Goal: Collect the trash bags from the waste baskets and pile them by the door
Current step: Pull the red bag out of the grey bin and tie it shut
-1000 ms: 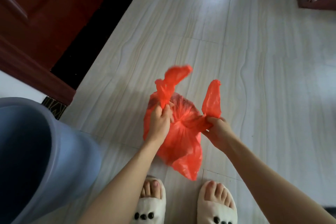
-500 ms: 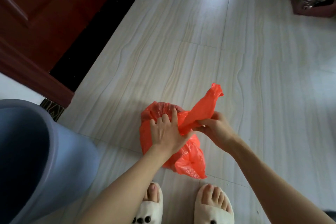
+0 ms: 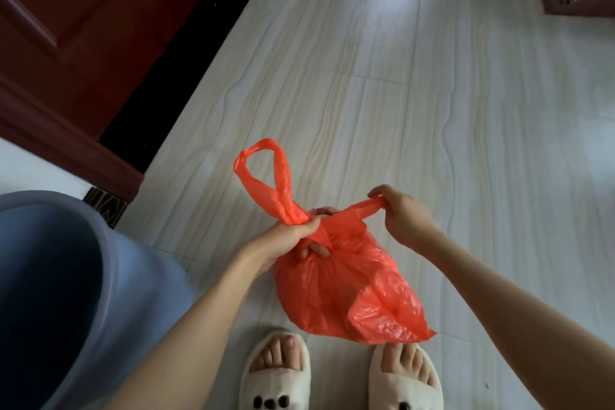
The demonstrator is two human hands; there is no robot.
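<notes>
pale streaked floor tiles (image 3: 432,93), a dark red door (image 3: 83,27) at upper left. one orange trash bag (image 3: 346,289), one blue waste basket (image 3: 60,293), two hands, two white slippers (image 3: 276,379). the bag hangs in front of the feet, its long axis slanting from the knot down toward the right slipper. left hand (image 3: 289,240) grips one handle loop, which stands upward; right hand (image 3: 402,213) pinches the other handle, stretched out rightward. half a second ago the hands met over the bag; now they are apart.

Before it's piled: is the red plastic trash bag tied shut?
Not fully: both hands, left hand and right hand, pull the red plastic trash bag handles apart.
</notes>
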